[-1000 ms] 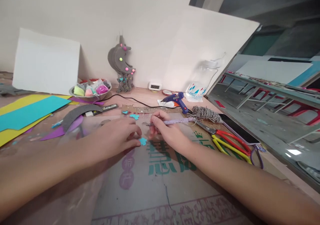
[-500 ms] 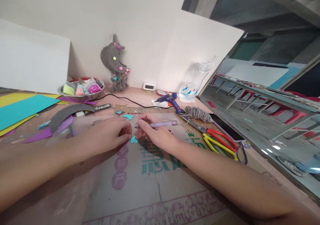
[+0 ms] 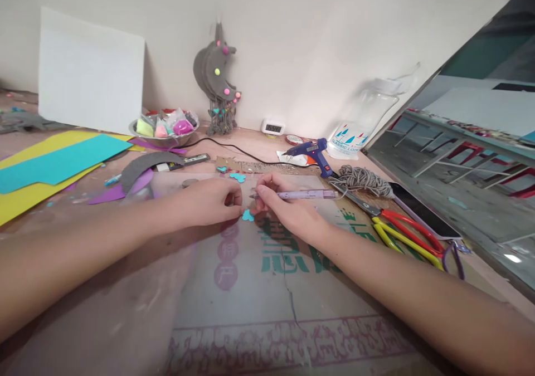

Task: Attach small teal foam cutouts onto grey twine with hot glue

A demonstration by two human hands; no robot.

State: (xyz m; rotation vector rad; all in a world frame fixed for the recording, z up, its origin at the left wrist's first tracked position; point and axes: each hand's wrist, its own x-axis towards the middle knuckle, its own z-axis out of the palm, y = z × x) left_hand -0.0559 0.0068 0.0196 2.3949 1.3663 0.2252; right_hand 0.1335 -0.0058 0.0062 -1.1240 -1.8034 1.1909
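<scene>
My right hand is closed around a light purple pen, its tip pointing left. Beneath the pen tip, a small turquoise three-lobed foam cutout sits between my two hands. At the cutout's left edge, the thumb and fingers of my left hand are pinched together; the exact contact is partly hidden. Just beyond my hands lie another turquoise cutout and a smaller turquoise piece. A clear plastic sheet over printed cardboard is under both hands.
Red-and-yellow-handled scissors, a phone, grey yarn and a blue glue gun are on the right. Coloured foam sheets and a bowl of clay packets stand left. A grey moon ornament hangs behind.
The camera view has turned, so everything sits farther right and slightly higher or lower in places. Both hands keep nearly the same pose around the turquoise cutout, with the pen still held.
</scene>
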